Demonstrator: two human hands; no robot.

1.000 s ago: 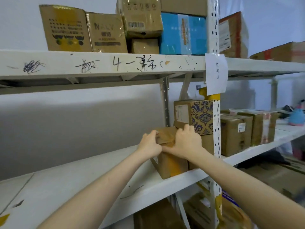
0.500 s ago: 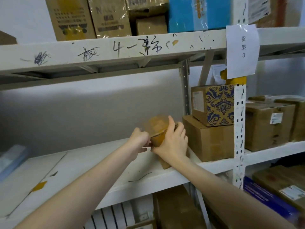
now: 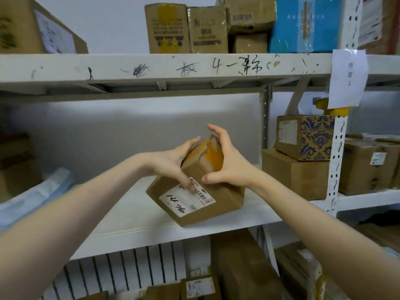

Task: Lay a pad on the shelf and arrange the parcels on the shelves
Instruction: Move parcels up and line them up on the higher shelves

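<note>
Hands close on one small cardboard parcel (image 3: 201, 204) at the middle of what we see. The left hand (image 3: 173, 161) grips its left side, thumb along the top and fingertips pressed onto the white label (image 3: 186, 199), which carries a barcode and handwritten figures. The right hand (image 3: 227, 167) clasps the far end, thumb tucked under the near face and fingers arched over the yellow-taped top, the forefinger lifted a little clear. We find the parcel tilted, one corner pointing down at the front edge of the white middle shelf (image 3: 134, 215); we cannot tell whether that corner touches the board. To the right on the same shelf a plain brown box (image 3: 294, 172) stands with a blue-patterned box (image 3: 311, 137) stacked on top of it, both just left of the perforated upright (image 3: 337, 161). A paper note (image 3: 348, 79) hangs on that upright. At the far left of the shelf lies a pale bundle (image 3: 36, 191), too blurred for us to identify. The upper shelf (image 3: 151, 66), scrawled with marker, bears a row of cartons, among them a blue box (image 3: 303, 24).
</note>
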